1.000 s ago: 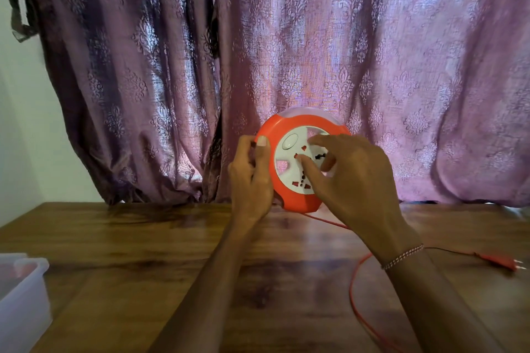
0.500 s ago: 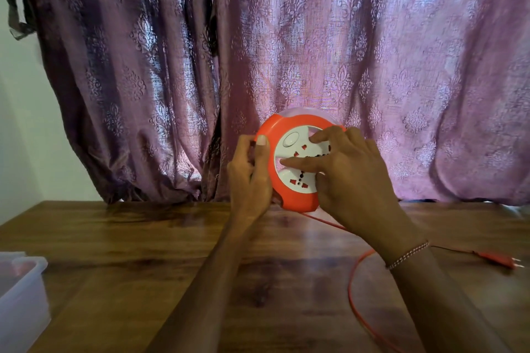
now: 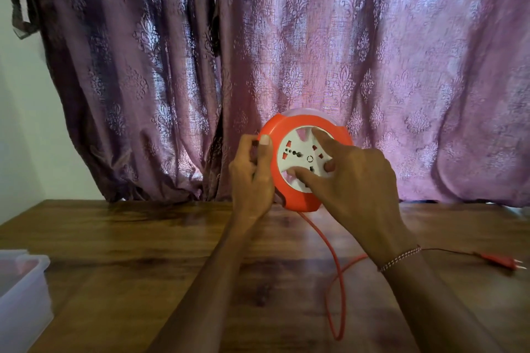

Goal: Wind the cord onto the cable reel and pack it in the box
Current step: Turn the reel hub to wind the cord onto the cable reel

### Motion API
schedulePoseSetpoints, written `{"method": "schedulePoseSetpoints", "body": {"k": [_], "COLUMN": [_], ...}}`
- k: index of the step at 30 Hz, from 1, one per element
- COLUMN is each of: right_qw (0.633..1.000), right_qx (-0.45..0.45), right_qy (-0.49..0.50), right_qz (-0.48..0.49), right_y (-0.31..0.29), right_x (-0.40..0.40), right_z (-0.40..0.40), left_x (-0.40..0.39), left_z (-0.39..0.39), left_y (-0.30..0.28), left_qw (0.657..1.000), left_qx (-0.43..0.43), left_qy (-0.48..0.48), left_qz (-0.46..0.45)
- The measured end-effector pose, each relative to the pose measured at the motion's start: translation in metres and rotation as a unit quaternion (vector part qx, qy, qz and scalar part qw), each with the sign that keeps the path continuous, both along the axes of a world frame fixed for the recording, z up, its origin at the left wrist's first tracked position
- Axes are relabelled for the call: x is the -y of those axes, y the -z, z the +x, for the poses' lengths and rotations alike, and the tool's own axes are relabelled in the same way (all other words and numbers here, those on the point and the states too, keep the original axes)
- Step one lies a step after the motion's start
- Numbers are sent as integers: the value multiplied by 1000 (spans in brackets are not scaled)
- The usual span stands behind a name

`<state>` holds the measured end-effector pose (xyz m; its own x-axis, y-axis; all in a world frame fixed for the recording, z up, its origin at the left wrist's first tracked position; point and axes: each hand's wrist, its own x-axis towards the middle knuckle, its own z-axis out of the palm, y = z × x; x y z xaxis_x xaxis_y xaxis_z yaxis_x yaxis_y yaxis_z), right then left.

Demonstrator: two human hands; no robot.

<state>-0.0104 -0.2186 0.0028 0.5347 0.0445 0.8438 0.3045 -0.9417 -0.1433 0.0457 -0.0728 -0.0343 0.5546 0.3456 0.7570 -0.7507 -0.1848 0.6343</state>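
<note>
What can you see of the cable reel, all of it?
The cable reel is a round, glossy plastic unit: an orange outer ring around a white socket face with red-shuttered pin holes and cut-out slots. It is held upright on edge above the wooden table, face toward the camera. The left hand grips its left rim, thumb on the front. The right hand has fingers pressed on the white face. The orange cord leaves its bottom edge and loops on the table.
</note>
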Motion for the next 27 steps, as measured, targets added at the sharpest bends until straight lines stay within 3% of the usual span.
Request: {"method": "schedulePoseSetpoints", "body": {"k": [5,7,10,18,27], "right_qw": [994,989,976,974,985], "right_qx": [37,67,15,-46,-12], "right_qy": [-99,-122,-160,-130,-54], "right_qz": [-10,-56,-147,-182,-165], "right_y": [-8,-9,-9,-13,-5], "right_x": [9,15,16,16,13], "right_z": [-2,0,0,-1,-1], "left_x": [-3,-4,-3,-3,-1], "left_z": [0,0,0,-1,-3], "left_y": [-2,-2,-2,-2,-2], "left_qw": [1000,1000,1000,1000,1000], "left_qx": [4,4,2,2,3], "left_qy": [14,14,14,21,-13], "left_qz": [-24,-23,-11,-2,19]}}
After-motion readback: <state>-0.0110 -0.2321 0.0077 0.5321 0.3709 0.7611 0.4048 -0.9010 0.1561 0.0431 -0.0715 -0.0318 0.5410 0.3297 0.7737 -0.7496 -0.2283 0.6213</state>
